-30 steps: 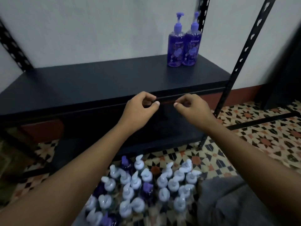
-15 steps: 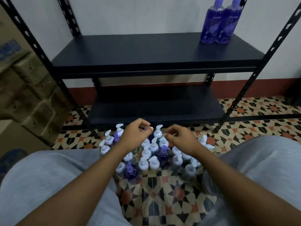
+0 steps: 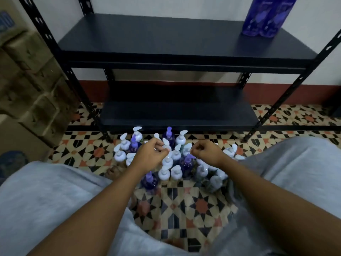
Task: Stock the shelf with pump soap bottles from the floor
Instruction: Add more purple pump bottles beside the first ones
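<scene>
Head view: a cluster of pump soap bottles (image 3: 164,174), white and purple, stands on the tiled floor (image 3: 184,204) at the middle of the frame, just in front of the dark shelf (image 3: 166,39). Both hands hover over the cluster. The left hand (image 3: 149,157) and the right hand (image 3: 207,154) have their fingers curled toward the thumb. I cannot tell whether either pinches a pump. Two purple bottles (image 3: 265,17) stand on the shelf at 1 o'clock. Cardboard boxes (image 3: 27,80) are stacked at 9 o'clock.

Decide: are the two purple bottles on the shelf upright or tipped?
Upright: the purple bottles stand on their bases on the upper shelf.
</scene>
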Action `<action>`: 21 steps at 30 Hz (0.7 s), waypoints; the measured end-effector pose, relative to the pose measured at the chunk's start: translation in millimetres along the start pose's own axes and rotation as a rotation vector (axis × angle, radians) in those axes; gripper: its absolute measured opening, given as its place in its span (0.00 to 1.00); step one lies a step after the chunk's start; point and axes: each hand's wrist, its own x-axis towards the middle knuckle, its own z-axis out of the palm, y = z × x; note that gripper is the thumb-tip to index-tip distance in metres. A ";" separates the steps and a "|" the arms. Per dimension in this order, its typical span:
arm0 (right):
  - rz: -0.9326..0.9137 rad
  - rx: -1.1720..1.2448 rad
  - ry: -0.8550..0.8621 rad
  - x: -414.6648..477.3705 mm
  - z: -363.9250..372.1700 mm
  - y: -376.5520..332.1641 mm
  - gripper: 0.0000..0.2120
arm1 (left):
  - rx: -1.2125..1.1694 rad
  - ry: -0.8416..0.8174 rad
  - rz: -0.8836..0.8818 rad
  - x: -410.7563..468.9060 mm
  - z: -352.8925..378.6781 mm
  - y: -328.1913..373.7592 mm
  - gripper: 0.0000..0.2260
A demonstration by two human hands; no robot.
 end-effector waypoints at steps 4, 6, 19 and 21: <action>0.024 -0.030 -0.097 -0.2 32.0 24.9 0.08 | 0.104 -0.050 -0.052 20.3 23.0 -15.2 0.16; 0.042 -0.074 -0.132 2.7 45.7 41.1 0.09 | 0.168 -0.050 -0.055 30.9 30.2 -18.0 0.19; 0.296 0.166 0.009 56.2 120.1 100.9 0.30 | 0.795 -0.051 0.089 126.3 65.8 -54.6 0.31; 0.337 0.187 0.012 65.0 129.6 107.6 0.36 | 0.839 -0.061 0.098 140.8 71.2 -65.1 0.33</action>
